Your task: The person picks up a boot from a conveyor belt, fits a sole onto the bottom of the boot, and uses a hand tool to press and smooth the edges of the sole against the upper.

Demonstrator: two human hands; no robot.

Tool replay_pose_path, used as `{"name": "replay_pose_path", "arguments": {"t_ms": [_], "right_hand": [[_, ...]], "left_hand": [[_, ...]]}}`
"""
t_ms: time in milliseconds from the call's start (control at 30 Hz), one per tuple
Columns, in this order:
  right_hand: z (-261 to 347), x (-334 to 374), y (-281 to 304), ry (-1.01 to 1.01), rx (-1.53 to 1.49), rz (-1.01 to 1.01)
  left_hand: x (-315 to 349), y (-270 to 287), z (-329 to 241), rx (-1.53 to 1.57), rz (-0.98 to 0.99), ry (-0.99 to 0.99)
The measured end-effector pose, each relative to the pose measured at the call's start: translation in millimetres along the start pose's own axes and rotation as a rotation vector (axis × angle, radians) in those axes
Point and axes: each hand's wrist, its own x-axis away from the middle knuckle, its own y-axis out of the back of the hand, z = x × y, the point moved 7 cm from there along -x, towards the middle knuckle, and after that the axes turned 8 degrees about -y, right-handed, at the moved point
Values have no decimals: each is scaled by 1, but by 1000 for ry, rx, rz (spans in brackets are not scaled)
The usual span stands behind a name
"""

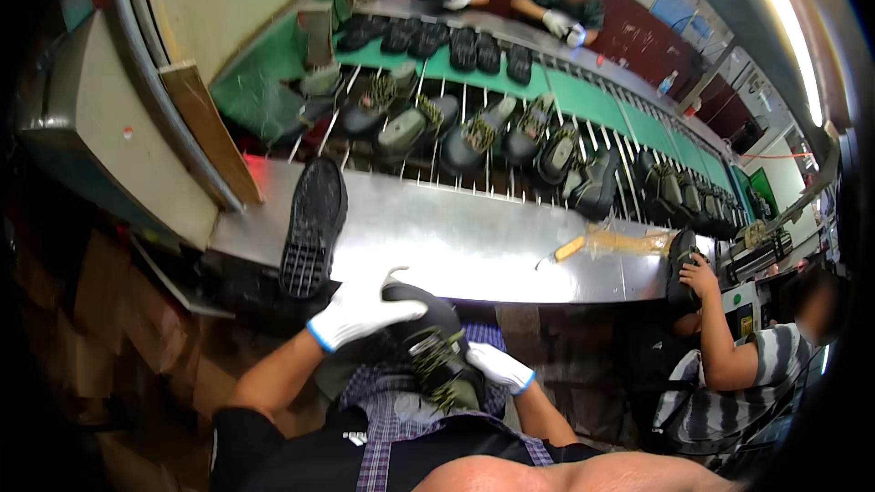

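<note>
White-gloved left fingers [408,311] | right fingers [480,358]: both gripping laced shoe [437,346] (round-toed) | black sole [314,219]: oblong, gridded tread

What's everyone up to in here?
The person wearing the camera has a white-gloved left hand and right hand on a dark laced shoe, held over a checked apron. A black sole lies on the metal bench, with a yellow-handled tool farther right. More shoes sit on rods beyond. At the right, a co-worker's hand is on another dark shoe.
</note>
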Motion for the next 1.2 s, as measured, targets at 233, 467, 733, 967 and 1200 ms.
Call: {"name": "replay_pose_path", "arguments": {"t_ms": [233, 467, 733, 967, 1200], "right_hand": [[-146, 1, -9, 213, -1638, 44], [-83, 8, 1, 52, -1197, -198], [7, -10, -12, 86, -1409, 279], [51, 17, -13, 210, -1253, 303], [-24, 35, -21, -31, -1301, 271]], "left_hand": [[-105, 39, 1, 426, -244, 108], [-115, 184, 197, -789, -363, 415], [-102, 148, 89, 333, 37, 356], [-81, 94, -52, 286, 255, 66], [-94, -32, -46, 434, 503, -91]]}}
